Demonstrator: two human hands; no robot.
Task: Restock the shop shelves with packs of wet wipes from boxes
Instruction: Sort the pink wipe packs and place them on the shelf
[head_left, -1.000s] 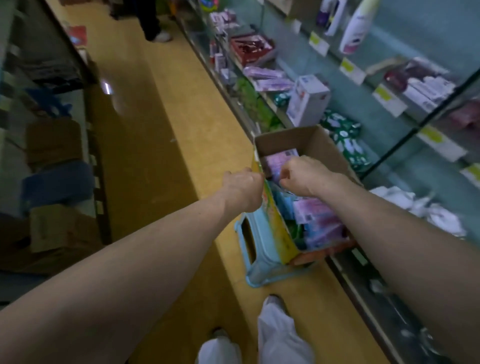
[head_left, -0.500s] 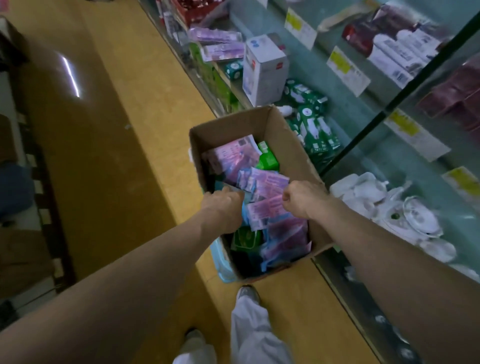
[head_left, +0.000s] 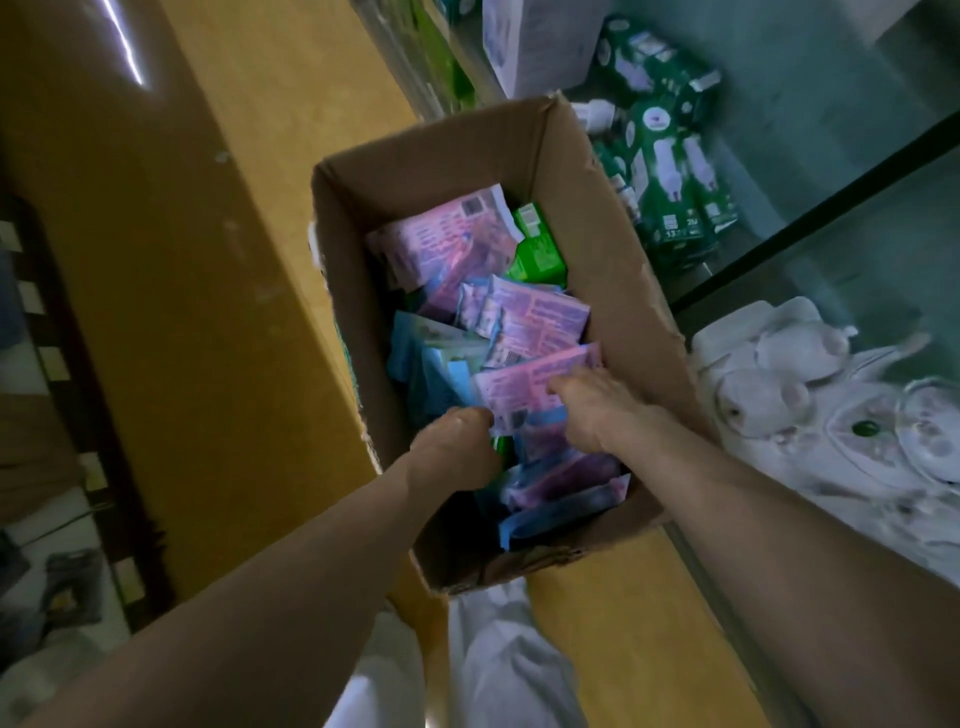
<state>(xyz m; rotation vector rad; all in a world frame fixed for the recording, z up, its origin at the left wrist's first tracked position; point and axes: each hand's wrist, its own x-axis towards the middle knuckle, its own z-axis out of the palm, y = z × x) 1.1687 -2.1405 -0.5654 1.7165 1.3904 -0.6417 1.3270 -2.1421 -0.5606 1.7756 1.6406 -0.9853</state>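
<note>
Yellow floor (head_left: 249, 171) runs up the left of the view, and the glass shelves (head_left: 831, 270) stand along the right. Between them sits the cardboard box (head_left: 613, 270), which fills far more of the view than half a second ago because the head has dipped closer. The blue stool seen under it earlier is now hidden by the box itself.

Green cartons (head_left: 670, 171) lie on the shelf just beside the box's far corner. White moulded goods (head_left: 779, 395), too blurred to name, crowd the nearer shelf. White trousers (head_left: 498, 670) show below, cut off by the frame edge.

Inside the box, the wet wipes lie loose: pink, blue packs (head_left: 431, 358) and a green pack (head_left: 537, 254).

The right hand (head_left: 597, 410) has shifted onto the top pink pack (head_left: 524, 387). Its thumb is pressed on the face and its fingers are curled over the right edge, gripping it. The left hand (head_left: 454, 457) stays at the pack's near left corner with knuckles bent. Its fingertips are buried among the packs, so whether they clamp anything cannot be told.
</note>
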